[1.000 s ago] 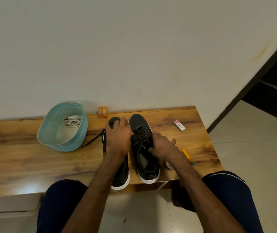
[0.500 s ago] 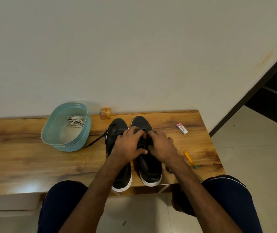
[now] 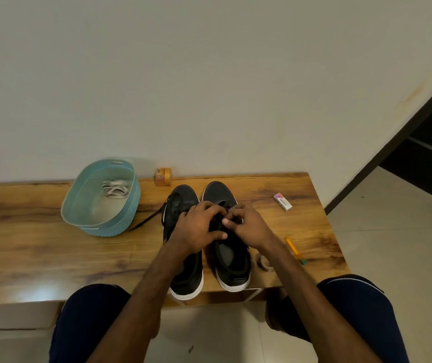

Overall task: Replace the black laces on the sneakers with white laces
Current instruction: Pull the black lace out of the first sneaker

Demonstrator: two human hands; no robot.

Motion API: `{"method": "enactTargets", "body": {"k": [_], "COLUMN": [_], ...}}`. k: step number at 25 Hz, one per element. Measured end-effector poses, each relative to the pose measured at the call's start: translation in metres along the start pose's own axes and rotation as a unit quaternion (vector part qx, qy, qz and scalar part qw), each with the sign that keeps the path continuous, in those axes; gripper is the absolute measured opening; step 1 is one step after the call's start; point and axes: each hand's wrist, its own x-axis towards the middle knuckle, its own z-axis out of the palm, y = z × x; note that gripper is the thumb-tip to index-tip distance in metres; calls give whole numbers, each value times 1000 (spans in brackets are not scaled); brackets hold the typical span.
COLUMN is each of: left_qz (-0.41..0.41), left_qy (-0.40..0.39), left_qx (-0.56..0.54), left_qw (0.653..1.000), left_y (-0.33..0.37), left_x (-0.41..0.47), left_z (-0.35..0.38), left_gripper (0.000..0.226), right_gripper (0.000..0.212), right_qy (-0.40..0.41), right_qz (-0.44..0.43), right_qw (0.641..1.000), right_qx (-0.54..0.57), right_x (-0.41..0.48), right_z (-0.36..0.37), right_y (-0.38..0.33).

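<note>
Directly below the camera, a person sits at a wooden table [image 3: 26, 244], both hands together over a pair of black sneakers; the left sneaker [image 3: 183, 197] and right sneaker [image 3: 220, 191] stand side by side, toes toward the far edge, white heels jutting slightly past the near edge. The left hand [image 3: 196, 229] reaches across and grips the right sneaker's upper, fingers curled; the right hand [image 3: 249, 226] meets it, thumb and fingertips seemingly pinching the black lacing [image 3: 224, 205], though the strand itself is hidden among the fingers. A loose black lace [image 3: 146, 221] trails from the left sneaker toward a teal basket [image 3: 110, 226] near the far edge; the white laces [image 3: 115, 189] lie bundled inside it, untouched. An eraser [image 3: 283, 202] sits toward the far right corner; a yellow pencil [image 3: 292, 246] lies by the right edge.

Risks, as I judge them: a sharp tug could drag the overhanging sneaker off the near edge; pulling one strand unevenly could jam it in an eyelet; the trailing lace could catch the basket.
</note>
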Motion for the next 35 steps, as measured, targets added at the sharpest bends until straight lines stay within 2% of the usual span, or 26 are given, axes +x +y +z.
{"method": "enactTargets", "body": {"k": [2, 4, 6, 7, 8, 9, 10, 11, 13, 15, 21, 23, 25, 26, 27, 29, 31, 33, 35], "left_qz": [-5, -6, 0, 6, 12, 15, 15, 13, 10, 15, 23, 22, 19, 19, 19, 16, 14, 16, 21], "left_qy": [-9, -10, -17, -26, -35, -41, -45, -46, -49, -49, -35, -27, -26, -28, -29, -29, -27, -23, -17], "left_qx": [19, 46, 46, 39, 30, 17, 3, -8, -7, 3, 18, 20, 21, 23, 26, 29, 28, 35, 48], "left_qw": [1000, 999, 999, 999, 999, 999, 999, 999, 999, 999, 999, 999, 999, 999, 999, 999, 999, 999, 998], "left_y": [-1, -2, -3, -4, -6, -8, -9, -11, -11, -8, -7, -8, -8, -8, -8, -8, -8, -8, -9], "left_x": [0, 1, 2, 2, 2, 1, 0, 0, 1, 2, 2, 1, 0, 0, 0, 1, 2, 2, 3], "left_z": [1, 3, 2, 1, 0, -2, -4, -6, -7, -7, -6, -7, -6, -6, -6, -5, -4, -3, -2], "left_gripper": [61, 59, 58, 59, 61, 62, 64, 67, 71, 71, 77, 73, 69, 68, 66, 66, 67, 70, 74], "right_gripper": [14, 23, 34, 39, 41, 39, 32, 22, 14, 22, 6, 7, 8, 8, 7, 11, 24, 25, 23], "right_qy": [-22, -30, -3, 20, 43, 66, 80, 80, 30, -9, -17, 29, 115, 152, 174, 160, 92, 33, 27], "right_qz": [16, 92, 161, 157, 121, 77, 29, -16, -73, -88, -88, -65, -16, 19, 56, 73, -4, -69, -76], "right_qw": [991, 952, 925, 943, 974, 995, 990, 984, 989, 983, 970, 990, 993, 988, 980, 964, 978, 981, 972], "right_qx": [135, 292, 345, 294, 186, 24, -108, -161, -126, -159, -227, -119, -7, -18, -82, -200, -187, -181, -220], "right_x": [-5, -7, -7, -7, -5, -5, -6, -7, -6, -7, -12, -12, -13, -13, -13, -15, -15, -15, -12], "right_z": [-4, -9, -13, -15, -17, -18, -18, -19, -17, -18, -10, -20, -43, -53, -59, -51, -30, -12, -3], "right_y": [-4, -8, -10, -9, -6, -3, -5, -7, -10, -12, -16, -17, -10, -6, 0, 2, -6, -15, -17]}}
